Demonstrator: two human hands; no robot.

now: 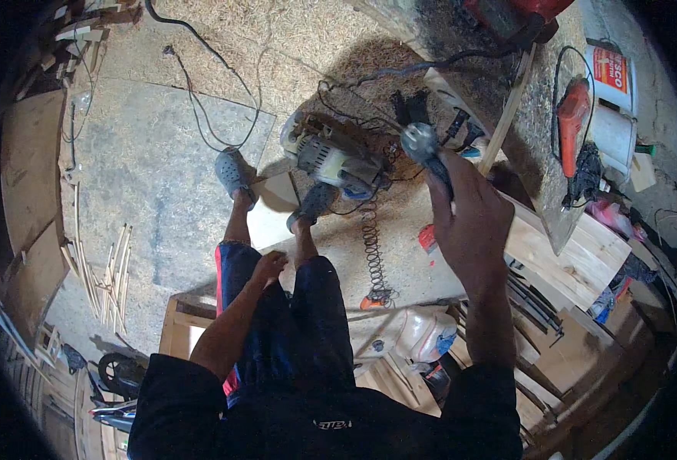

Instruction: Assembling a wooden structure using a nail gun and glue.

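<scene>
My right hand is raised at the right of centre. Its fingers are closed around a tool with a rounded, shiny grey head and a dark handle; its exact kind I cannot make out. My left hand hangs over my left thigh, its fingers loosely bent and nothing visible in them. On the floor by my feet lies a pale, dusty power tool with a vented motor housing. A flat pale board lies between my two clogs. Dark cables run around the power tool.
An orange corded power tool rests on a board at the right, near white buckets. A coiled hose lies right of my legs. Thin wood strips are scattered at the left. Shavings cover the floor ahead.
</scene>
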